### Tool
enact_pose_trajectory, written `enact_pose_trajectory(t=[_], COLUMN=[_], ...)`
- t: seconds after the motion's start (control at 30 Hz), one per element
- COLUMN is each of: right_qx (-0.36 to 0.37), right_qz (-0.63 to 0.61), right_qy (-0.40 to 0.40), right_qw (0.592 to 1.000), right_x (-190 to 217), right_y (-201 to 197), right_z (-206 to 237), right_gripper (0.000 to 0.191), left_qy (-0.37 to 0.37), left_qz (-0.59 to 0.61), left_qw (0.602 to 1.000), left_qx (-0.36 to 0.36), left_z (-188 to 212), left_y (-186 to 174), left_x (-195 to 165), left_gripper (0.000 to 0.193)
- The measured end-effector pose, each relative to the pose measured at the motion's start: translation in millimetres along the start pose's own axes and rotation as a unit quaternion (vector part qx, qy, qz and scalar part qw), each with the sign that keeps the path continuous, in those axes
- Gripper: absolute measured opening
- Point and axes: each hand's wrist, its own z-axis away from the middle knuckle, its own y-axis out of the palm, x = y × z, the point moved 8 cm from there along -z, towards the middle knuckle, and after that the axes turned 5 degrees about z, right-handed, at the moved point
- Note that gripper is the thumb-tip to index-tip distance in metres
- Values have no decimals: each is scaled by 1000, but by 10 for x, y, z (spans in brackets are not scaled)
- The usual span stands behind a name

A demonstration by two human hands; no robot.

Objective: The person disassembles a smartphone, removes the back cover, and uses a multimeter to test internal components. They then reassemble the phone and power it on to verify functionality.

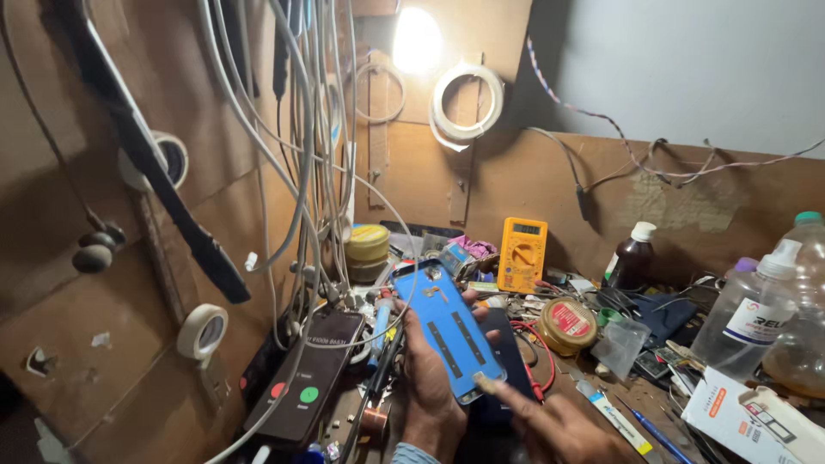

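Observation:
My left hand (pixel 430 378) holds a blue phone back cover (pixel 447 326) tilted over the cluttered bench, its inner side up with dark strips along it. My right hand (pixel 550 421) touches the lower corner of the cover with a fingertip. A dark phone body (pixel 513 357) lies just under and to the right of the cover, partly hidden by it.
A yellow multimeter (pixel 522 253) stands at the back. A round tin (pixel 567 325), brown bottle (pixel 632 256), clear plastic bottles (pixel 756 314) and a white box (pixel 748 417) fill the right. Hanging white cables (pixel 305 146), tape rolls (pixel 202 331) and a black device with red and green buttons (pixel 305 378) crowd the left.

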Motion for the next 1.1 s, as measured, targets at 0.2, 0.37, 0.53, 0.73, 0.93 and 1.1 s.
enact_pose_trajectory(t=[0.2,0.37,0.53,0.73,0.93,1.1], right_qx=[162,245,159,99,196,135], right_qz=[-121,-203,-179,-23,57,10], right_qy=[89,152,90,302,294,247], right_qw=[975,936,967,948,934,960], right_x=[-284,-274,-71,-522,-536,-437], right_y=[251,325,5,-350,-19,84], right_z=[71,123,-117,-165,211,180], right_gripper=[78,71,62,62,56,65], left_qy=[1,-3,-49,-44,-62,-84], left_qz=[1,31,39,-2,33,-16], left_qw=[1000,998,997,999,997,994], left_qx=[17,51,49,-23,-31,-63], left_z=[-40,-62,-40,-61,-58,-14], left_y=[46,55,42,-16,-30,-94], left_x=[43,81,162,157,248,261], left_gripper=[75,79,85,79,83,84])
